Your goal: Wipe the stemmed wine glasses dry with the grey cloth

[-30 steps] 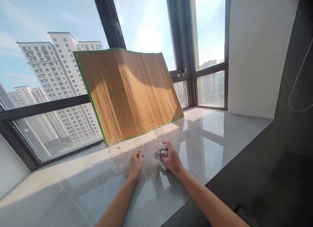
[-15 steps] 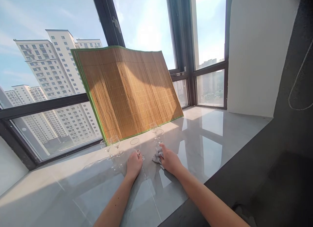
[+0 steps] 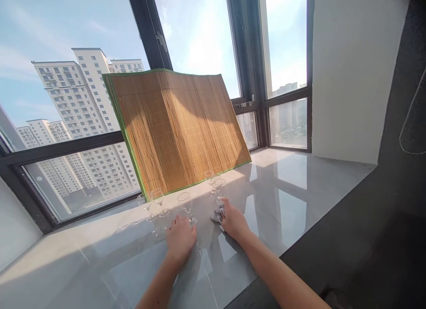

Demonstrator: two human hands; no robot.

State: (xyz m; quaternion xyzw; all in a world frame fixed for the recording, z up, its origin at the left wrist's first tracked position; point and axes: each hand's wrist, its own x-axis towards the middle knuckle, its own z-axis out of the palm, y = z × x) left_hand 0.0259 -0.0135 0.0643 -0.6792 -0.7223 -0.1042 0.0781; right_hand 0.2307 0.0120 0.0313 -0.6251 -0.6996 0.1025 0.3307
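A clear stemmed glass point(image 3: 184, 203) stands upright on the glossy tiled ledge. Just in front of it is my left hand point(image 3: 181, 239), palm down and holding nothing, its thumb apart from the fingers. My right hand point(image 3: 234, 221) grips a crumpled grey-white cloth point(image 3: 217, 213) resting low over the tiles. Right behind that cloth is another stemmed glass point(image 3: 219, 188), its base hidden by the hand and cloth; whether they touch, I cannot tell. A further glass point(image 3: 209, 180) stands behind it. To the left, two more glasses point(image 3: 157, 198) stand close together.
A green-edged bamboo mat point(image 3: 179, 127) leans against the dark window frame point(image 3: 249, 56) behind the glasses. The ledge point(image 3: 276, 202) drops off along its right front edge to a dark area. A white wall point(image 3: 346, 78) closes the right side.
My left hand has let go of the middle glass and drawn back slightly towards me, its fingers loosening. The right hand stays on the cloth. The view has shifted a little.
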